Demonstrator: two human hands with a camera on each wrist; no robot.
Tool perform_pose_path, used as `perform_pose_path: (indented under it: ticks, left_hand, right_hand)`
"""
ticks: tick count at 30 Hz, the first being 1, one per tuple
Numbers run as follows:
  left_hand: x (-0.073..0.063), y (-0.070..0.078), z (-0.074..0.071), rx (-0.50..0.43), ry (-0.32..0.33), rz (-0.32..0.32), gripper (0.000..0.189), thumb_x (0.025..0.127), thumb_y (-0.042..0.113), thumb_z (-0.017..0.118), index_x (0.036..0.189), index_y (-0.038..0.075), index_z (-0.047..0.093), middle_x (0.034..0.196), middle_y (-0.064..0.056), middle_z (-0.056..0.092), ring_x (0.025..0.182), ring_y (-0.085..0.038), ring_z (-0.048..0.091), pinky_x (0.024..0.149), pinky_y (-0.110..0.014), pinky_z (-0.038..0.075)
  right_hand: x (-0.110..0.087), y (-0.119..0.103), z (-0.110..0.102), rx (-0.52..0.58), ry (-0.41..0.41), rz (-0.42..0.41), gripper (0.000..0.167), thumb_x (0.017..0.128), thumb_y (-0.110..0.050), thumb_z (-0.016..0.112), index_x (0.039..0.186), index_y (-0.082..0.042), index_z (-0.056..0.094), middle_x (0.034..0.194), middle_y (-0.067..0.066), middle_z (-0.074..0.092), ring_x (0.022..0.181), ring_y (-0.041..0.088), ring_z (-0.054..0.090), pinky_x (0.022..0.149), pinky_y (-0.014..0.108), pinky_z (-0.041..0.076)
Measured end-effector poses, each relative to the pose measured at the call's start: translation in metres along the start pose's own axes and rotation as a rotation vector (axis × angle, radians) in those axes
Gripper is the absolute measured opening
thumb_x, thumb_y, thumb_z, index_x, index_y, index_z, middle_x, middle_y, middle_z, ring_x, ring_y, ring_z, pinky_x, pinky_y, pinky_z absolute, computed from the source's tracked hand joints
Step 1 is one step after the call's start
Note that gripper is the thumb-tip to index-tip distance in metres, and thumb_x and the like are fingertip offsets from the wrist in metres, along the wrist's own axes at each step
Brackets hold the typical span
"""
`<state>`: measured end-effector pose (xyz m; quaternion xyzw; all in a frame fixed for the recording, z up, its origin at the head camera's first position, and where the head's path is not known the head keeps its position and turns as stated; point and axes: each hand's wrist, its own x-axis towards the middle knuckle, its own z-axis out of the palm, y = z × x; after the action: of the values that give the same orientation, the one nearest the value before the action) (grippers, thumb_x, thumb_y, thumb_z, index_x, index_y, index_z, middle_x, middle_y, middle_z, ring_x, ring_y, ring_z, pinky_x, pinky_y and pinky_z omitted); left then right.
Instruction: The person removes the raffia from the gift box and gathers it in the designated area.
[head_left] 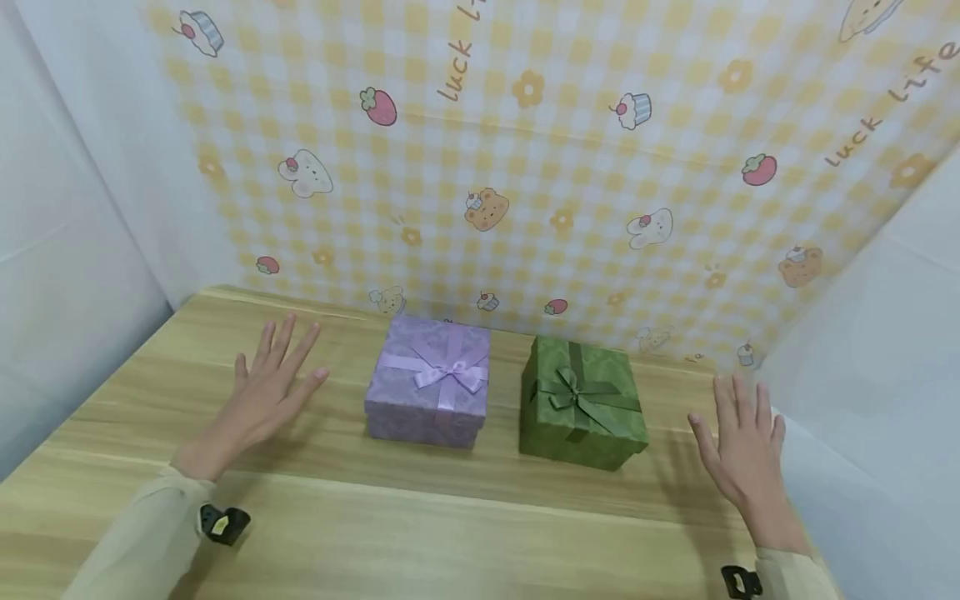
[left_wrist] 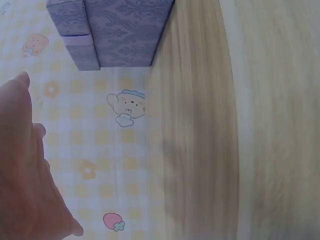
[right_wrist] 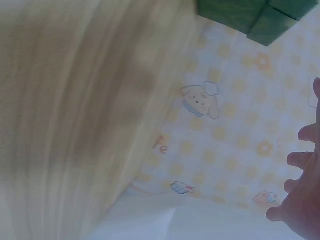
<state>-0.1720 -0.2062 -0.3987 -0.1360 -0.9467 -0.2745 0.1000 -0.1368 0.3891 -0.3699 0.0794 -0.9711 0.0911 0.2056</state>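
A purple gift box (head_left: 423, 421) with a lilac ribbon bow sits on the wooden table, left of a green gift box (head_left: 570, 442) tied with a dark green bow. Both have their lids on. To the left of the purple box, my left hand (head_left: 270, 392) is spread with straight fingers and holds nothing. My right hand (head_left: 742, 450) is likewise spread, apart from the green box on its right side. In the left wrist view the purple box (left_wrist: 130, 35) shows at the top; in the right wrist view part of the green box (right_wrist: 240, 12) does.
Behind the boxes hangs a yellow checked cloth (head_left: 525, 150) with cartoon prints. White sheets (head_left: 75, 167) enclose the left and right sides. The wooden table (head_left: 420, 533) extends toward me in front of the boxes. Each wrist wears a black strap mount (head_left: 225, 525).
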Motion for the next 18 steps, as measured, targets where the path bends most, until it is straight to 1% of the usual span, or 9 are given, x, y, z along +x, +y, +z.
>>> perform_pose_path:
  ticks: [1,4,8,10,11,15,18]
  left_hand:
    - [0.000,0.001,0.000,-0.012,-0.002,-0.002,0.064,0.099,0.042,0.036,0.151,0.021,0.006,0.152,-0.005,-0.017,0.136,-0.028,-0.022,0.090,-0.073,-0.012]
    - [0.001,0.003,0.001,-0.059,-0.008,0.020,0.063,0.100,0.040,0.035,0.151,0.020,0.005,0.152,-0.007,-0.017,0.135,-0.030,-0.022,0.089,-0.073,-0.013]
    - [0.003,0.009,0.005,-0.135,0.009,0.045,0.061,0.101,0.036,0.034,0.151,0.021,0.003,0.152,-0.009,-0.017,0.136,-0.031,-0.021,0.089,-0.072,-0.016]
    - [0.005,0.012,0.007,-0.164,0.022,0.049,0.061,0.101,0.036,0.034,0.151,0.023,0.002,0.152,-0.009,-0.017,0.136,-0.030,-0.021,0.089,-0.071,-0.016]
    - [0.006,0.014,0.007,-0.174,0.025,0.050,0.062,0.101,0.035,0.034,0.151,0.022,0.001,0.152,-0.009,-0.017,0.136,-0.030,-0.021,0.089,-0.071,-0.016]
    - [0.008,0.019,0.008,-0.208,0.015,0.061,0.063,0.101,0.035,0.034,0.151,0.016,0.000,0.152,-0.011,-0.017,0.136,-0.031,-0.021,0.089,-0.073,-0.014]
    - [0.008,0.023,0.010,-0.231,0.004,0.051,0.063,0.101,0.035,0.033,0.151,0.013,0.000,0.152,-0.013,-0.017,0.136,-0.032,-0.020,0.089,-0.074,-0.012]
  right_hand:
    - [0.001,-0.001,-0.002,0.008,0.010,-0.003,0.065,0.100,-0.038,0.036,0.150,-0.007,0.009,0.153,0.018,0.002,0.137,0.038,-0.011,0.097,0.069,-0.007]
    - [0.004,-0.007,-0.006,0.030,0.044,-0.021,0.064,0.100,-0.037,0.037,0.150,-0.007,0.011,0.154,0.018,0.005,0.138,0.038,-0.009,0.098,0.068,-0.005]
    - [0.009,-0.016,-0.009,0.069,0.087,-0.052,0.062,0.100,-0.035,0.037,0.149,-0.005,0.015,0.153,0.019,0.008,0.138,0.038,-0.006,0.100,0.067,-0.002]
    - [0.013,-0.023,-0.009,0.098,0.107,-0.062,0.061,0.100,-0.034,0.037,0.149,-0.004,0.016,0.152,0.021,0.010,0.138,0.039,-0.005,0.102,0.064,-0.001]
    - [0.016,-0.027,-0.009,0.112,0.114,-0.065,0.061,0.100,-0.034,0.036,0.149,-0.003,0.016,0.151,0.023,0.012,0.138,0.039,-0.004,0.103,0.063,0.000]
    - [0.025,-0.045,-0.006,0.184,0.117,-0.057,0.060,0.101,-0.031,0.036,0.148,-0.002,0.015,0.150,0.025,0.012,0.138,0.039,-0.004,0.106,0.058,-0.002]
    - [0.029,-0.060,-0.003,0.227,0.102,-0.061,0.059,0.101,-0.029,0.036,0.148,-0.001,0.014,0.151,0.025,0.010,0.138,0.037,-0.004,0.106,0.057,-0.001]
